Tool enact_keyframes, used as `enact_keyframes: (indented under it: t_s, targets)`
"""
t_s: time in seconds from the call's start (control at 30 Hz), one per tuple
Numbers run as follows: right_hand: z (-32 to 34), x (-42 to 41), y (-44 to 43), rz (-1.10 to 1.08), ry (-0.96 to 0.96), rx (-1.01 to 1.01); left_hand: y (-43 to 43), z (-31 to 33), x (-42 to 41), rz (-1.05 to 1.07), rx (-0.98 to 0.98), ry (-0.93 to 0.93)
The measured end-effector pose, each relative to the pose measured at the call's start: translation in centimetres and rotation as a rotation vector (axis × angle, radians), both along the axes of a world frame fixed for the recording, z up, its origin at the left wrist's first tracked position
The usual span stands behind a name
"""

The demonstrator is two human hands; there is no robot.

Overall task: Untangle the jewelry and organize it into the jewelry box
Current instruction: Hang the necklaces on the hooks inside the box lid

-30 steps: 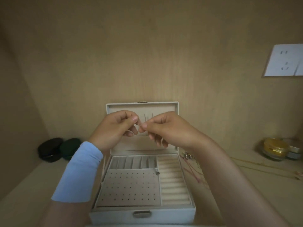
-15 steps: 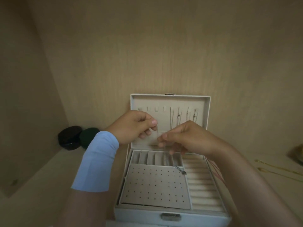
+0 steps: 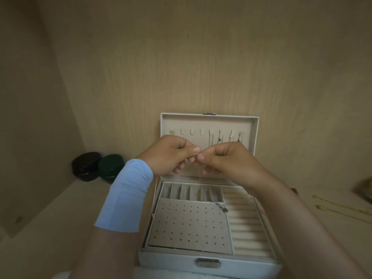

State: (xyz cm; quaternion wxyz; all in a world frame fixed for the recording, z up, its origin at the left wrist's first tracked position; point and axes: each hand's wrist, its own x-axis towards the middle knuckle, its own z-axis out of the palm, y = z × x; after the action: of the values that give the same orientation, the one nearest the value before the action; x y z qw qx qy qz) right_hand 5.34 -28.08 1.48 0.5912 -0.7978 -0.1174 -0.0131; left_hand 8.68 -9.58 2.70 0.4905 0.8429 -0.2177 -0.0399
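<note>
**A:** What are the hands at, from the head view?

**B:** Both are raised in front of the open lid (image 3: pixel 209 121). The left hand (image 3: pixel 169 156) pinches the top of a thin chain (image 3: pixel 199 178) between thumb and forefinger. The right hand (image 3: pixel 227 160) pinches it just beside that, and the thumb tips are almost touching. The chain hangs straight down from the pinch toward the slot compartments (image 3: pixel 187 191) at the back of the tray.

**A:** How should they handle it?

**B:** I'd say slowly. A chain that fine kinks if it's yanked, so they should tease the ends apart with small pulls and let the weight below hang free. My guess is it then goes on a bare hook, lifted high enough not to brush the chains already hanging there.

**A:** What's in the jewelry box (image 3: pixel 209 264) so far?

**B:** In the lid, the hooks toward 1 o'clock (image 3: pixel 229 137) carry a few thin chains with clasps. The hooks toward 11 o'clock look bare. A small silver piece (image 3: pixel 220 206) lies where the perforated earring panel (image 3: pixel 189 226) meets the ring rolls (image 3: pixel 245 224). I can't make out anything in the rolls or the slots.

**A:** And outside the box?

**B:** There are gold chains (image 3: pixel 338 206) on the shelf at 3 o'clock, well apart from the box. Two dark round cases (image 3: pixel 86 166) sit at 9 o'clock with their lids on, so I can't see what's inside them.
</note>
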Motion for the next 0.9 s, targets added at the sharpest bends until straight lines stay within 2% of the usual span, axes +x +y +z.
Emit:
enact_keyframes:
  t_s: [0.13, 0.27, 0.47, 0.67, 0.8, 0.9]
  targets:
    - [0.0, 0.1, -0.1, 0.018, -0.005, 0.002, -0.1, -0.1, 0.0, 0.01, -0.034, 0.025]
    - [0.0, 0.1, -0.4, -0.013, -0.021, 0.018, 0.0, -0.2, -0.1, -0.02, -0.097, 0.13]
    - [-0.1, 0.4, -0.9, -0.044, -0.017, -0.021, -0.4, -0.6, -0.3, 0.031, -0.106, 0.118]
    - [-0.2, 0.5, -1.0, -0.094, -0.092, -0.239, -1.0, -0.7, -0.2, 0.092, -0.014, 0.075]
    - [-0.4, 0.4, -1.1, -0.062, -0.074, -0.303, -1.2, -0.6, -0.2, 0.066, 0.079, 0.111]
    - [-0.5, 0.4, -1.1, -0.049, -0.074, -0.371, -1.2, -0.6, -0.2, 0.059, 0.078, 0.138]
